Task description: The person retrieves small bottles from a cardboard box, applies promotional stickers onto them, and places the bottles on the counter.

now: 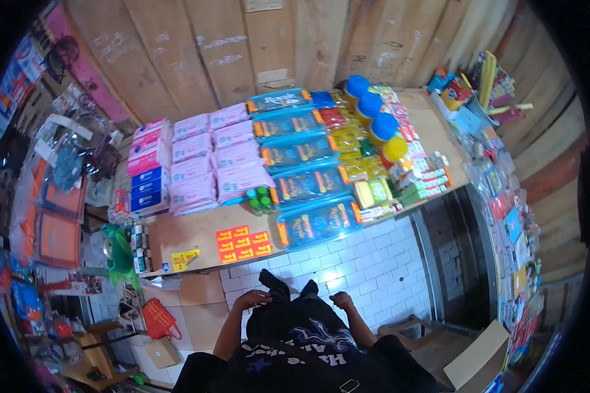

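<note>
The left hand (252, 300) is held beside the dark shirt (288, 331), fingers curled; whether anything is gripped cannot be told. The right hand (342, 300) is also curled, its grip unclear. Red cards (242, 244) are laid on the table (193, 226) ahead of the left hand. A blue pack (319, 224) is placed ahead, between both hands.

The black shirt (292, 340) is cut off below; whether the left grip (251, 300) touches it is unclear.
</note>
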### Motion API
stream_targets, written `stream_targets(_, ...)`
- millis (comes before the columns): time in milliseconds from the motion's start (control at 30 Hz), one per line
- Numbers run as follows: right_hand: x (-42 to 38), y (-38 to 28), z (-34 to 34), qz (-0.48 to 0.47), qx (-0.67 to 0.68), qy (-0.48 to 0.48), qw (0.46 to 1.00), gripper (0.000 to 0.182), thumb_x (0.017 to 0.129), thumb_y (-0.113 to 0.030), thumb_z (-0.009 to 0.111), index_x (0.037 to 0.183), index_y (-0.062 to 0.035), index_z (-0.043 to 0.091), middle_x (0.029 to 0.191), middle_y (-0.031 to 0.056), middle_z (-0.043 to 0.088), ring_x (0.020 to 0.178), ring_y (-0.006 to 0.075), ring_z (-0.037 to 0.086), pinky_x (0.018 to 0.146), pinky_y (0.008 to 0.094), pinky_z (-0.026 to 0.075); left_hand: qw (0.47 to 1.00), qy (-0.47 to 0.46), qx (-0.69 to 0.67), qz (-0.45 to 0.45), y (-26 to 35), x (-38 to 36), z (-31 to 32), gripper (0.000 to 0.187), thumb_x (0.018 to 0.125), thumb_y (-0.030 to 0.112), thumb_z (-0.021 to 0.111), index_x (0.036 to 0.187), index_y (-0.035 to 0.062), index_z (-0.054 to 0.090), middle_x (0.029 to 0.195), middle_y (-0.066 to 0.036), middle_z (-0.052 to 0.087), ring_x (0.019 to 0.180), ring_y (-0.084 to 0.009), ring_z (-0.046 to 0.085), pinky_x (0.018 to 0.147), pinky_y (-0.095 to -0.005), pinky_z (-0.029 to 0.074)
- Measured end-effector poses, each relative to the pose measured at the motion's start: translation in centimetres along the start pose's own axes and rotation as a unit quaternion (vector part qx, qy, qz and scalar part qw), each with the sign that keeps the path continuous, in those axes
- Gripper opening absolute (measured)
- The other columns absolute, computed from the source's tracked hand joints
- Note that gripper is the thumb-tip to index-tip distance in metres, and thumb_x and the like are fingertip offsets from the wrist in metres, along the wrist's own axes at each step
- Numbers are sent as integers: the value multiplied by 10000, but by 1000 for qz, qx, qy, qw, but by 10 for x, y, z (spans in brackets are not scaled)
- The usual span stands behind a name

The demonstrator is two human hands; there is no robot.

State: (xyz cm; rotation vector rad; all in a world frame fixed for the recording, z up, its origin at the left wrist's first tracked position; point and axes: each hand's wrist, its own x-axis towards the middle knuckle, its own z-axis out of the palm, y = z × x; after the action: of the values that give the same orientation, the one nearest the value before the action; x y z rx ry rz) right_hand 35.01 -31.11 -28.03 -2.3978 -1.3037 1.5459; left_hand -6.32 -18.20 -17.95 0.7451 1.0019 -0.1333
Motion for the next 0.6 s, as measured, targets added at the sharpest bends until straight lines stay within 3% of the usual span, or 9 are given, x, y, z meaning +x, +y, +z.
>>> stream_targets(33,-7,6,0,-9,46,11,999,468,797,-478,683,949,-37,729,732,86,708,588,176,643,550,331,527,1000,1,6,-9,3,4,5,564,865,328,725,1304,15,559,1189,-81,665,1148,-172,578,1010,-309,411)
stream_targets(133,-34,20,-3,48,158,40,985,507,800,-473,699,1027,-19,706,741,98,704,585,164,632,524,311,514,996,5,89,2,7,31,29,560,847,290,744,1297,13,559,1146,-71,681,1088,-191,616,999,-306,426)
stream_targets(233,-62,43,2,73,231,77,967,481,812,-452,710,1027,-22,701,745,97,701,574,155,623,504,303,503,994,-81,48,60,30,45,46,573,795,300,802,1273,64,592,1087,-23,678,949,-135,613,710,-254,453)
stream_targets(267,-72,54,6,77,257,93,959,459,815,-440,713,1017,-28,703,739,91,697,570,152,619,500,301,499,987,-13,157,-26,51,50,62,614,762,297,834,1277,70,588,1045,-28,683,954,-137,621,715,-254,450)
stream_targets(367,-104,89,22,127,290,116,941,449,817,-434,716,1016,-32,705,727,86,689,570,149,616,491,304,495,981,-20,185,-45,73,78,80,650,739,275,856,1286,57,581,953,-26,700,910,-117,632,694,-242,448)
stream_targets(400,-107,112,34,129,294,122,939,454,817,-439,707,1026,-36,704,726,82,688,560,153,611,491,308,497,983,-20,177,-36,86,84,93,677,719,267,875,1285,42,579,816,-9,660,750,-92,599,597,-238,419)
stream_targets(500,-132,152,57,176,258,117,943,422,817,-432,668,851,-16,733,678,89,680,571,165,630,514,316,517,944,-58,318,-70,123,103,124,687,714,296,880,1280,44,584,746,5,580,620,-84,513,499,-250,356)
stream_targets(533,-142,158,60,206,279,114,931,423,817,-432,660,819,-16,735,675,93,682,584,176,640,538,329,526,942,-74,320,-71,131,109,135,701,705,335,887,1272,50,589,682,19,509,529,-77,425,443,-259,292)
stream_targets(600,-171,156,58,259,311,117,907,432,818,-439,633,780,-20,734,689,106,692,615,211,660,614,364,544,932,-83,345,-71,144,124,158,700,704,356,886,1262,50,594,662,24,504,508,-76,413,434,-253,288)
